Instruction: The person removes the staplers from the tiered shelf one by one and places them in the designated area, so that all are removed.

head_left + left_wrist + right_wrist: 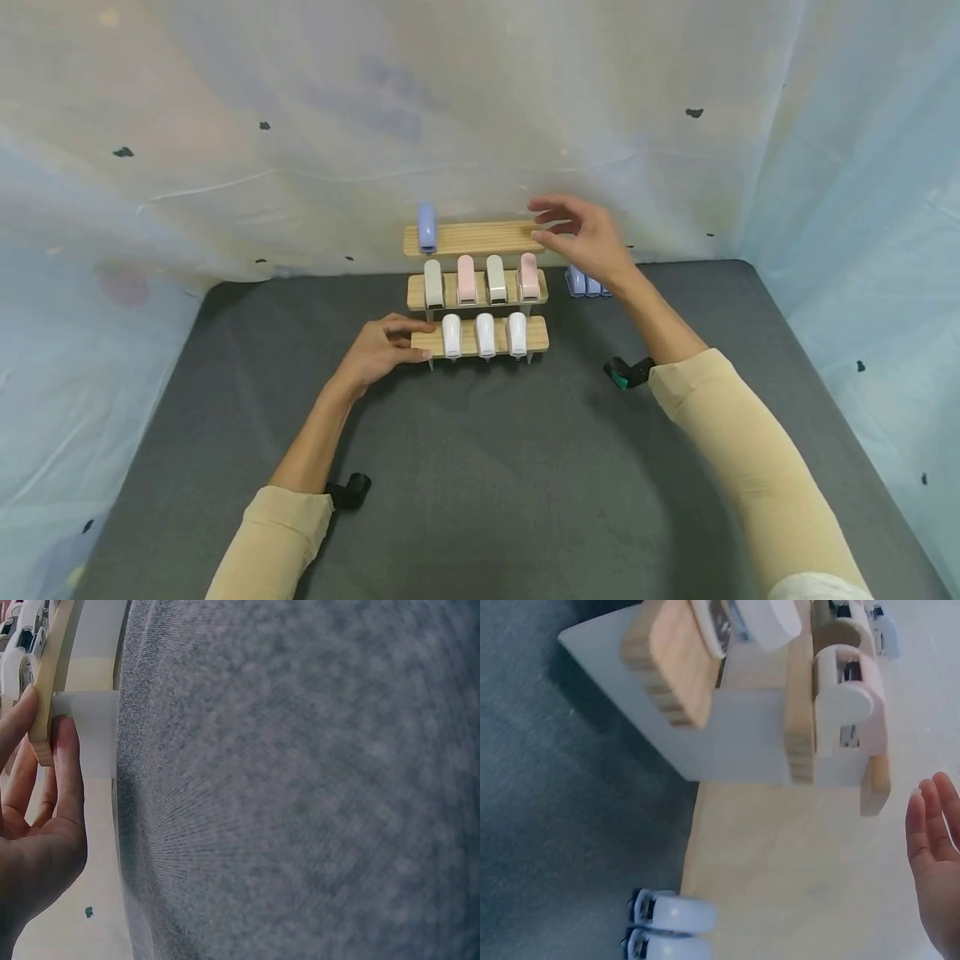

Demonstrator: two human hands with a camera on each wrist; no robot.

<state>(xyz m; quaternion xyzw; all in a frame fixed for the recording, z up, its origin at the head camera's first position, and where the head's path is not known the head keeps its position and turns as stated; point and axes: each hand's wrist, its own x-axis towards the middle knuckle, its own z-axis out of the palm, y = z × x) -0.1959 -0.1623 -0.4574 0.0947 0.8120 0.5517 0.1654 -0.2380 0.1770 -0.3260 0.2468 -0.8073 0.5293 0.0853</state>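
Note:
A three-tier display rack with wooden boards [480, 238] and clear side panels [750, 742] stands at the back of the table. My left hand [377, 352] grips the left end of the bottom board, fingers above and thumb below it in the left wrist view. Beside the right end of the top board, my right hand [581, 236] holds nothing, its fingers loosely bent. One blue stapler-like item [427, 227] stands at the top left. The middle tier carries green-grey [433, 284] and pink [528, 277] ones, alternating. Three white ones [485, 335] stand on the bottom tier.
Several more blue stapler-like items [585, 282] lie on the dark grey tabletop [480, 467], right of the rack, partly behind my right forearm. A pale plastic sheet [480, 108] hangs close behind the rack. Another sheet [862, 208] borders the table's right side.

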